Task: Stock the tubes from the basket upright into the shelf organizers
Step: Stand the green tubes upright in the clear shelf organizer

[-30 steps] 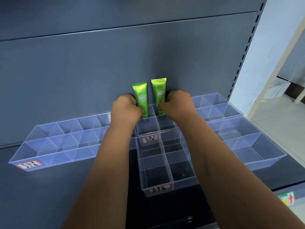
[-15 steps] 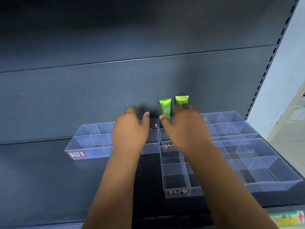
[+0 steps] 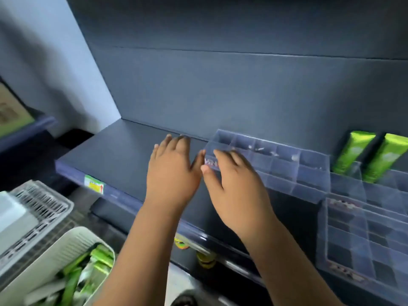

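Blur smears the organizers (image 3: 276,164) and the basket (image 3: 57,255) below the front edge of the shelf (image 3: 123,151). Two tubes (image 3: 353,151) stand upright by its back edge, one cut off. My left hand (image 3: 172,173) and right hand (image 3: 236,188), open and empty, have let them go.

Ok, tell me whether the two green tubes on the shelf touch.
Apart. The head view shows a dark gap between the left green tube and the right green tube down their length.

- The dark shelf (image 3: 123,151) carried a clear organizer (image 3: 284,166) along its back wall.
- A second organizer (image 3: 364,237) lay nearer the front, at the right.
- A green label (image 3: 93,184) was on its front edge.
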